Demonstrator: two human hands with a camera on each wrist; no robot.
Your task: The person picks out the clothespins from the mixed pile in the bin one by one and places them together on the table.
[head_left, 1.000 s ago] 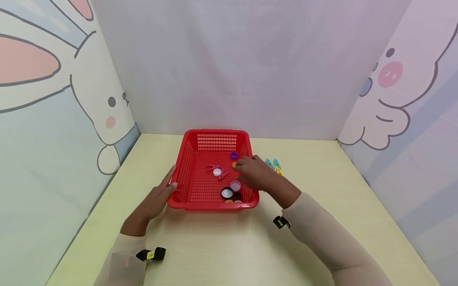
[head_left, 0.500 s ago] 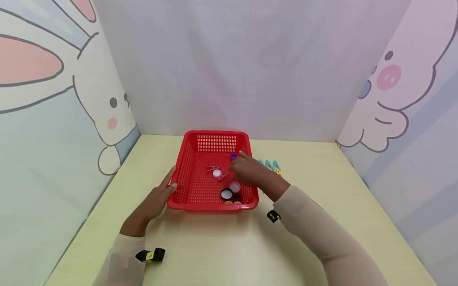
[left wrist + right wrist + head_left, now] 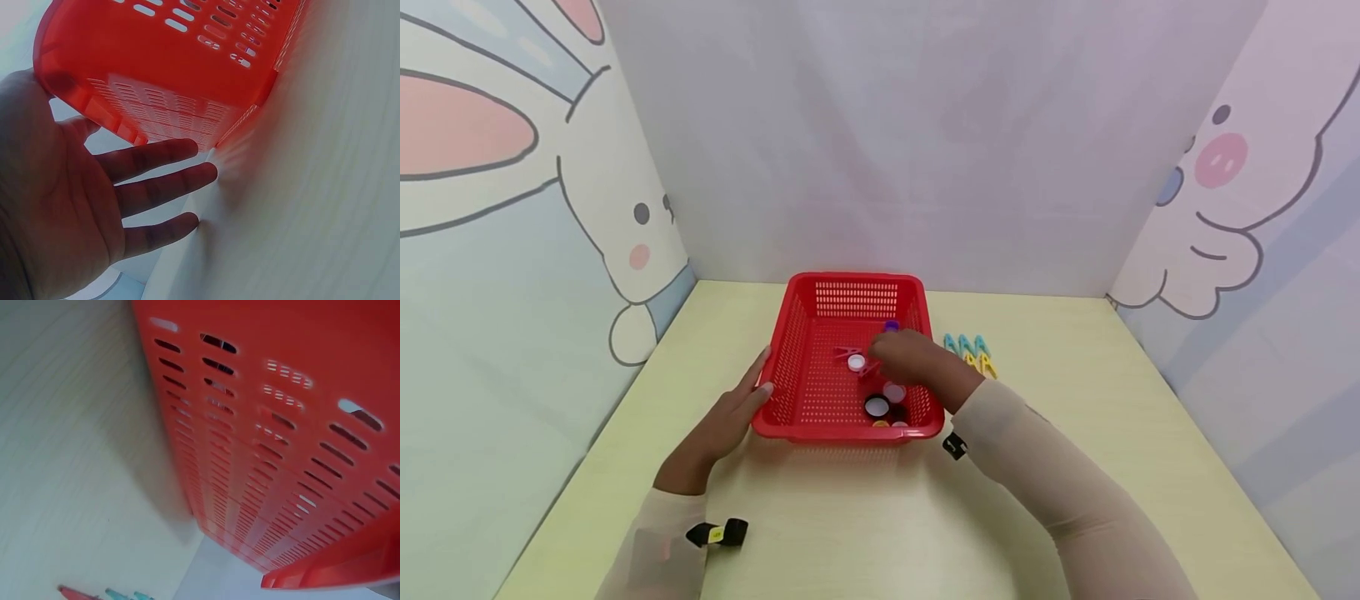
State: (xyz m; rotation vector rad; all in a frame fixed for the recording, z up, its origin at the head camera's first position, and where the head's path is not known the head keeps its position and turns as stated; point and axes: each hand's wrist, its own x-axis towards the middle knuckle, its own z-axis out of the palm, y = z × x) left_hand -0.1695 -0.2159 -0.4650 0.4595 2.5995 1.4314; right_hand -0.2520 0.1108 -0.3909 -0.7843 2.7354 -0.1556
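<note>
A red plastic basket (image 3: 848,432) with slotted walls stands on the table. My left hand (image 3: 724,423) rests at its left rim, thumb over the edge; in the left wrist view the other fingers (image 3: 165,190) reach out straight below the rim. My right hand (image 3: 910,358) dips into the basket from the right, fingertips hidden, right beside a pink clothespin (image 3: 868,369). Another pink clothespin (image 3: 847,352) and a white bottle cap (image 3: 856,362) lie to its left. A purple cap (image 3: 891,326) shows behind the hand. I cannot tell whether the right fingers hold anything.
Black-rimmed cap (image 3: 876,406), clear pinkish cap (image 3: 894,392) and several smaller caps sit near the basket's front right corner. Right of the basket lie blue clothespins (image 3: 966,344) and yellow clothespins (image 3: 987,365). A pale back wall (image 3: 910,167) and printed side walls enclose the table.
My right hand has moved left and deeper over the basket, from beside the purple and yellow caps to the pink clothespin. More table clothespins now show. My left hand stays at the rim.
</note>
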